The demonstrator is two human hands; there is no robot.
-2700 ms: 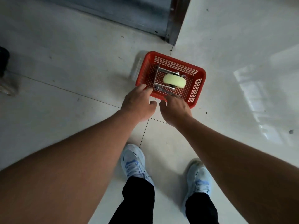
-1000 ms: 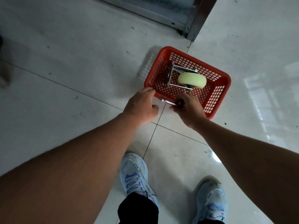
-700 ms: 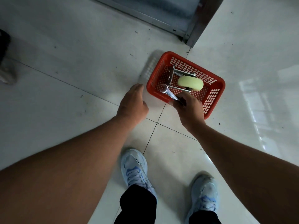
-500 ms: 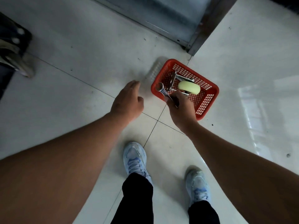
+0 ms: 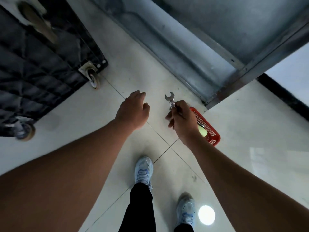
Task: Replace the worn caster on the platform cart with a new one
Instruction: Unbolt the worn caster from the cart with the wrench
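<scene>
My right hand (image 5: pixel 182 121) grips a silver open-end wrench (image 5: pixel 170 99) by its shaft, jaw pointing up, held above the floor. Behind that hand lies the red plastic basket (image 5: pixel 211 134), with the pale green wheel of the new caster (image 5: pixel 202 131) showing inside it. My left hand (image 5: pixel 133 111) hovers empty with loose fingers, left of the wrench. The black platform cart (image 5: pixel 38 64) fills the upper left, underside toward me. One caster (image 5: pixel 92 76) sits at its near corner, another caster (image 5: pixel 25 129) at the lower left edge, blurred.
A grey metal door and its frame (image 5: pixel 217 47) run across the top right. My two feet in pale blue shoes (image 5: pixel 143 171) stand on the white tiled floor. A bright light reflection (image 5: pixel 206 215) shows on the tile near my right foot.
My right hand lifted the wrench out of the basket and raised it. My left hand left the basket rim and moved left. The view swung left and up, bringing the cart in.
</scene>
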